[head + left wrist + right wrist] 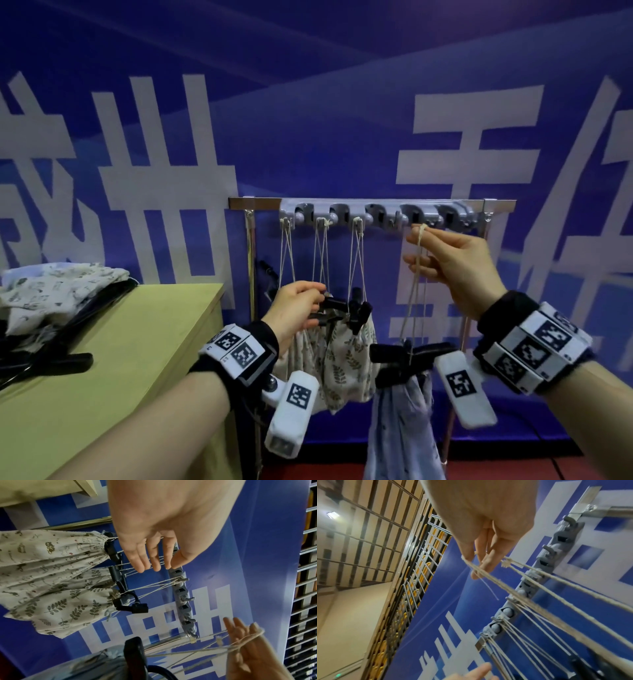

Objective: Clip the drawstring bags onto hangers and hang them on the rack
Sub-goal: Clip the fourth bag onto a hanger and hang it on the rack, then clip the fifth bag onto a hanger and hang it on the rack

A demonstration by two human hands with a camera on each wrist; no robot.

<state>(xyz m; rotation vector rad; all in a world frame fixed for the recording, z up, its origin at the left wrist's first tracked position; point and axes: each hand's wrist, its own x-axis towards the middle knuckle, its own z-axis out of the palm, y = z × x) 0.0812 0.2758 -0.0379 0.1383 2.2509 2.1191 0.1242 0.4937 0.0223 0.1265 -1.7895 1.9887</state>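
A grey hook strip point(376, 213) point(182, 597) point(539, 563) runs along the rack bar point(253, 204). Three patterned bags, one leaf-printed point(346, 370) point(60, 605), hang from its left hooks by strings, with black clip hangers on their gathered tops. My right hand point(419, 240) point(479, 563) pinches the drawstring point(416, 291) point(539, 608) just below the fourth hook. From that string hangs a pale blue bag point(400, 428) gripped by a black clip hanger point(407, 359). My left hand point(320, 291) point(157, 563) rests straight fingers against the hung bags' strings and clips.
A yellow-green table point(102, 359) stands at the left, carrying a heap of patterned bags point(51, 294) and black hangers point(68, 363). A blue banner wall is close behind the rack. The rack's right post point(460, 335) stands beside the blue bag.
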